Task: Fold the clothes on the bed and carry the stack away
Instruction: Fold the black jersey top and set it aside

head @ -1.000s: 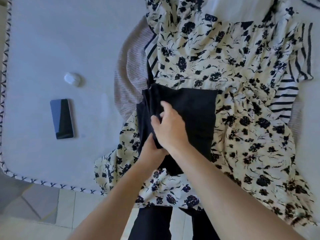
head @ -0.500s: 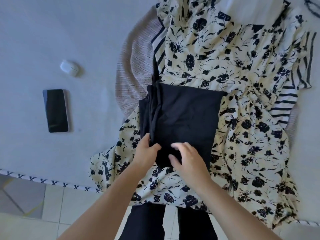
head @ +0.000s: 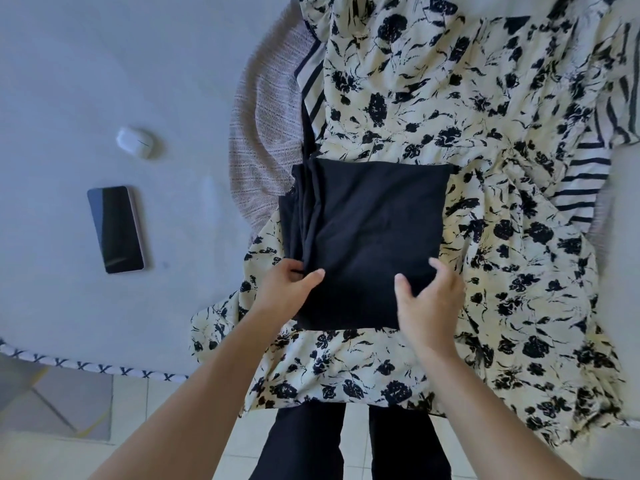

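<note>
Folded black garment (head: 367, 237) between both hands: left hand (head: 287, 292) pinches its edge, right hand (head: 429, 299) grips its corner

both hands grip the folded black garment (head: 367, 233) (atop floral dress (head: 485, 168)).
</note>
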